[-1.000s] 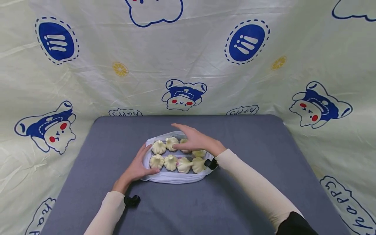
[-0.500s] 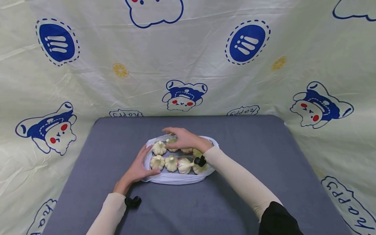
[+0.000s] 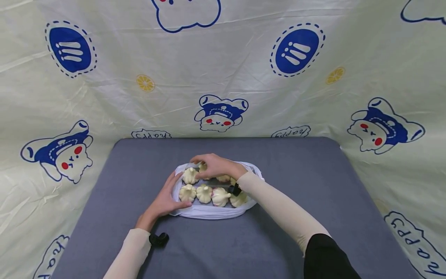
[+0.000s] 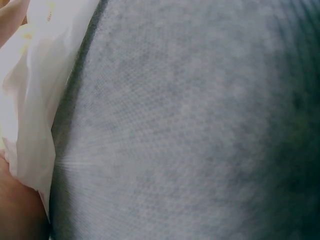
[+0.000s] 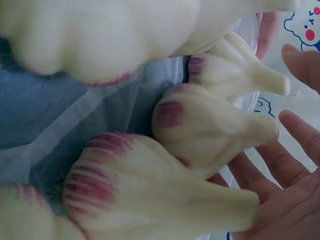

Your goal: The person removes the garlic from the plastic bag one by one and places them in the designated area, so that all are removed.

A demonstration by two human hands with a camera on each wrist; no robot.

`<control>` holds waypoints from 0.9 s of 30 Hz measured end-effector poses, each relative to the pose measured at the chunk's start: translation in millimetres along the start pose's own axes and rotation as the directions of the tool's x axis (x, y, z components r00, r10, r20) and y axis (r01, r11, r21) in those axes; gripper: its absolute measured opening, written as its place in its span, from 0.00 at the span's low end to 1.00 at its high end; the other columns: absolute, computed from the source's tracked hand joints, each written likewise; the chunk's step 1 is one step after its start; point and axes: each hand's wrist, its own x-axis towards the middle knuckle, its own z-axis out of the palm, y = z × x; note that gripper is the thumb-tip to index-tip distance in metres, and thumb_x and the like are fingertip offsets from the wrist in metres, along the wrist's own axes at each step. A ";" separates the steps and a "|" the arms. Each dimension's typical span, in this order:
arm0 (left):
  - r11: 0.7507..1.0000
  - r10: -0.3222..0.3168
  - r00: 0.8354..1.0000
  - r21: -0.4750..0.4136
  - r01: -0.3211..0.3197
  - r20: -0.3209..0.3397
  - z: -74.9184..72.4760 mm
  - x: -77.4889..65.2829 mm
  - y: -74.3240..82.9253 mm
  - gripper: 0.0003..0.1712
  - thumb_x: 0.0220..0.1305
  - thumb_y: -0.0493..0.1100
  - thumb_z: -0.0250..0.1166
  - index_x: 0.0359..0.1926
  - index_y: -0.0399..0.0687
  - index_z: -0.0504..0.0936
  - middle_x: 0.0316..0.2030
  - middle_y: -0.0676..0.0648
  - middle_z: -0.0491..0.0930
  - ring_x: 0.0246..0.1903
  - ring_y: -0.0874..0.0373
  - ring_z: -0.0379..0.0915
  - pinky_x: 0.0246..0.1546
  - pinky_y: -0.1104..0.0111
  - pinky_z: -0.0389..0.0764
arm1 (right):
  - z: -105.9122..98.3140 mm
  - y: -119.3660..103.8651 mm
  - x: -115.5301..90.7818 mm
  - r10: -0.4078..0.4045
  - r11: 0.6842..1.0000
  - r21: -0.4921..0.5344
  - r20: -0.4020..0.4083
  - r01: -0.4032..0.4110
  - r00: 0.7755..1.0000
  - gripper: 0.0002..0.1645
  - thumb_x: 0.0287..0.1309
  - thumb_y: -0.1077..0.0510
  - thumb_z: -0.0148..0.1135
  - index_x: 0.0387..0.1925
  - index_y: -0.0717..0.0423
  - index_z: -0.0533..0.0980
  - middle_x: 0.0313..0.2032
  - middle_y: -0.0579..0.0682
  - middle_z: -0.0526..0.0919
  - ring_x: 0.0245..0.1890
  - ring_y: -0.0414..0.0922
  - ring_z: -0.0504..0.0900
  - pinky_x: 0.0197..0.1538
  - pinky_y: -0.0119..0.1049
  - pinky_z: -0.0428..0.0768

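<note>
Whitish garlic bulbs with purple streaks lie in two rows inside a white plastic bag (image 3: 212, 212), whose mouth is spread wide on the table. At the bag's left end, my left hand (image 3: 163, 197) rests on the rim with straight fingers, its thumb lying over the front edge. My right hand (image 3: 219, 166) reaches over the back row, around a garlic bulb (image 3: 203, 167) second from the left. In the right wrist view, fingers lie behind a garlic bulb (image 5: 195, 127), while the thumb (image 5: 305, 65) stands apart from it. The hand and sleeve partly hide the back row.
A grey cloth-covered table (image 3: 223, 248) surrounds the bag. Behind and beside it hangs a pale curtain (image 3: 167, 108) printed with cartoon bears. The left wrist view shows mostly grey cloth (image 4: 165, 130) and the side of the bag.
My right hand has moved left and down to the second bulb of the back row, its fingers drawing in. The left hand stays at the bag's left end.
</note>
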 end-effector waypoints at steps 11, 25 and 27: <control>1.000 0.024 1.000 0.003 -0.024 -0.001 2.3 4.5 2.6 0.66 0.48 0.54 0.83 0.82 0.52 0.53 0.82 0.35 0.37 0.80 0.33 0.36 0.74 0.33 0.49 | 7.0 0.2 14.3 0.006 0.995 -0.097 0.016 -0.004 1.000 0.33 0.65 0.50 0.69 0.69 0.52 0.74 0.64 0.51 0.81 0.66 0.49 0.77 0.70 0.44 0.74; 1.000 0.017 1.000 0.017 -0.018 0.015 1.6 0.7 -1.3 0.66 0.49 0.56 0.82 0.82 0.51 0.52 0.82 0.35 0.36 0.80 0.32 0.37 0.72 0.31 0.52 | 14.3 -1.5 19.9 -0.004 0.981 -0.192 0.034 0.011 0.999 0.30 0.62 0.49 0.71 0.65 0.50 0.77 0.54 0.49 0.86 0.52 0.45 0.83 0.59 0.40 0.79; 1.000 0.016 1.000 0.014 -0.016 0.014 2.7 0.7 -1.5 0.66 0.49 0.55 0.82 0.82 0.51 0.53 0.82 0.36 0.36 0.80 0.32 0.37 0.73 0.32 0.52 | 14.4 -2.2 18.5 -0.003 0.980 -0.201 0.038 0.011 0.999 0.30 0.62 0.50 0.71 0.64 0.51 0.78 0.53 0.49 0.86 0.51 0.45 0.83 0.58 0.40 0.79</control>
